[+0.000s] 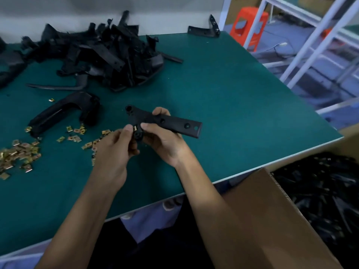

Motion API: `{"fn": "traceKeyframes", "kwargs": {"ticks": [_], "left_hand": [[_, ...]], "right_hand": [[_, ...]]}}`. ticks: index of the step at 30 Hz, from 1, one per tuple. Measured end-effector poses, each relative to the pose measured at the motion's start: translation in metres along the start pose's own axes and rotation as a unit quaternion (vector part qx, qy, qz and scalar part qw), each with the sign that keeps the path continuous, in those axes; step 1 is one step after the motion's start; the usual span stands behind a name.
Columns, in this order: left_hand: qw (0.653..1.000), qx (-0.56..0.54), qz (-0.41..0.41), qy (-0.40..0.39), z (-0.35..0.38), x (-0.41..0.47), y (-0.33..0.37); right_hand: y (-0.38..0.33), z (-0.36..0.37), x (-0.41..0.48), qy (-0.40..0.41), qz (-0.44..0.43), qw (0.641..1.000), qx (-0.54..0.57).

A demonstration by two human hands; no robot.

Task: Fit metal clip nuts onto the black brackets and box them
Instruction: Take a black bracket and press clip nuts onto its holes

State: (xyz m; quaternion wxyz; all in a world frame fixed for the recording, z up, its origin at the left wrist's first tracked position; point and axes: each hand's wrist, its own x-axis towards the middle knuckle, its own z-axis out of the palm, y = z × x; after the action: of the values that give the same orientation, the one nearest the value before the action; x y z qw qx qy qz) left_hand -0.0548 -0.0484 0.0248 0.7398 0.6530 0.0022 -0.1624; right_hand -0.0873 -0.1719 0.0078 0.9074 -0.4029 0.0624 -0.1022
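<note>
Setting: small-parts assembly workshop, factory floor. Evidence: long workbench covered in green matting; heap of identical black brackets at far left; loose brass-coloured clip nuts scattered at near left; open cardboard carton at near right, holding many black parts. Beyond the bench, far right: white metal racking, orange plastic stool, bare floor.
</note>
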Motion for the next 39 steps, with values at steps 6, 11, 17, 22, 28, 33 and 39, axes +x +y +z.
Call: {"fn": "traceKeyframes", "kwargs": {"ticks": [6,11,17,22,28,33,39], "left_hand": [[0.999,0.021,-0.013,-0.03,-0.016,0.005,0.003],[0.987,0.148,0.051,-0.029,-0.019,0.007,0.006],[0.928,0.336,0.151,-0.06,-0.039,0.021,0.02],[0.913,0.359,0.186,-0.048,-0.045,0.022,0.024],[0.764,0.628,0.139,-0.059,-0.07,0.035,0.015],[0.824,0.513,0.239,-0.033,-0.053,0.034,0.024],[0.981,0.133,-0.004,-0.143,-0.016,0.011,0.028]], "right_hand": [[0.002,0.001,-0.001,-0.024,-0.004,0.999,-0.042],[0.006,0.0,-0.001,-0.022,-0.024,0.999,-0.042],[0.002,-0.006,0.005,0.02,-0.021,0.999,0.043],[-0.002,-0.007,0.007,0.02,0.0,0.996,0.092],[-0.005,-0.006,0.006,0.024,0.019,0.996,0.079],[-0.003,-0.007,0.005,-0.008,0.019,0.997,0.08],[-0.001,-0.009,0.005,-0.029,0.007,0.999,0.041]]}}
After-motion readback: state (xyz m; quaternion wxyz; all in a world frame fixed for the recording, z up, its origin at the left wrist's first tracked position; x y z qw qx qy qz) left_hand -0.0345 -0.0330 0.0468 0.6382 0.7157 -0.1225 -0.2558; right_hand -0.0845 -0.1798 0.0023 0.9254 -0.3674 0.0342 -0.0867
